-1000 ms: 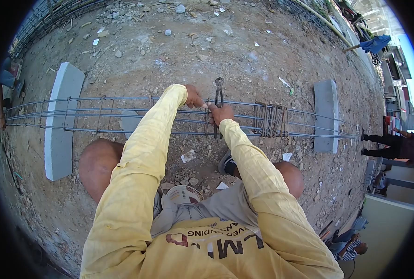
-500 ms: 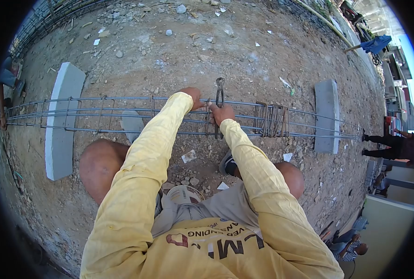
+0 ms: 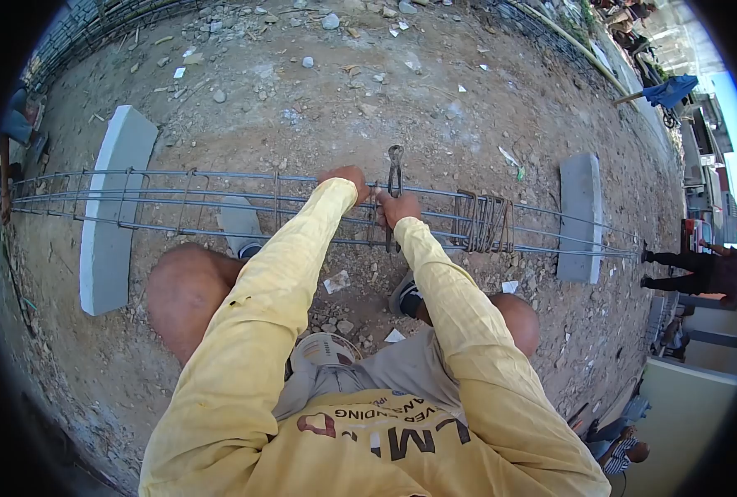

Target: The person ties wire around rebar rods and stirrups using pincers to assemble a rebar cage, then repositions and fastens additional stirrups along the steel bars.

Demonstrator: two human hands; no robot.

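Gripping likely stiff, long dark-metal pincers (image 3: 395, 161) sensibly mid-handle, the right hand (image 3: 401, 209) sits at twelve o'clock; the left hand's (image 3: 352, 179) grip I can't tell.

Dark metal pincers (image 3: 395, 162) — held crosswise — overlap several long, parallel steel bars (image 3: 252, 176).

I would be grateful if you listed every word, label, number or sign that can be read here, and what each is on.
"VER ENDING": on the front of the yellow shirt, upside down in this view.
"ANS": part of a word on the same shirt, next to that line.
Large letters on the shirt: cut by folds, not readable as a whole.
Print on the bucket: too small and blurred to read.
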